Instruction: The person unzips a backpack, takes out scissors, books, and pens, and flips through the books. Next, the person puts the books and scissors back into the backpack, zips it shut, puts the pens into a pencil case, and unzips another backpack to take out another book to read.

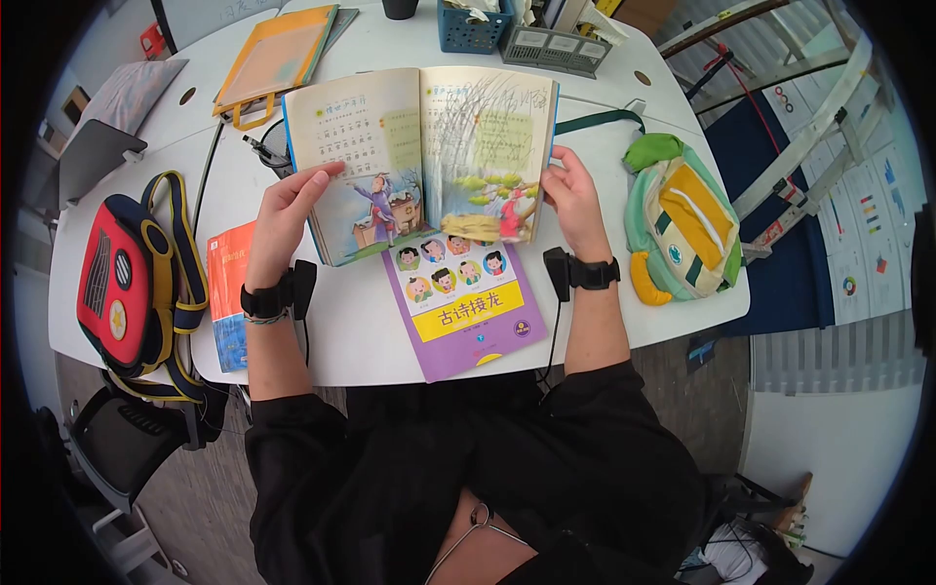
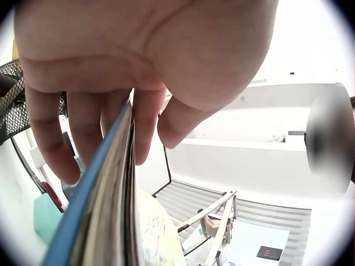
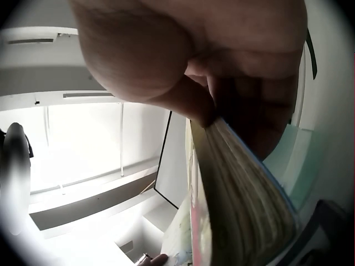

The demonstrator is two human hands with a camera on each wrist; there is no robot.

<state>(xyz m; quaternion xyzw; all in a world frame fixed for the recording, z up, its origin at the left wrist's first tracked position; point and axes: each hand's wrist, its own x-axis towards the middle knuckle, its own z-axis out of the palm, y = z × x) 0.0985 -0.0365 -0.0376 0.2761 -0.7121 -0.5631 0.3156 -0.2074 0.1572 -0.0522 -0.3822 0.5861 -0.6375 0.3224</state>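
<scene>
An open picture book (image 1: 366, 117) with coloured illustrations is held up over the table by both hands. My left hand (image 1: 286, 214) grips its left edge. In the left wrist view the book's blue cover (image 2: 83, 199) runs between the fingers, several behind it and the forefinger and thumb on the page side. My right hand (image 1: 577, 203) holds the right edge, the thumb by the page edges (image 3: 244, 194) and the other fingers behind the cover. One leaf (image 3: 195, 216) stands apart from the thick page block. Beneath, a purple book (image 1: 473, 317) lies partly covered.
An orange and blue book (image 1: 229, 322) and a red backpack (image 1: 127, 283) are at the left, a green and yellow bag (image 1: 682, 224) at the right. Toward the back are an orange folder (image 1: 278, 58), a mesh pen holder (image 1: 276, 146), a blue basket (image 1: 473, 31) and a grey file holder (image 1: 554, 51).
</scene>
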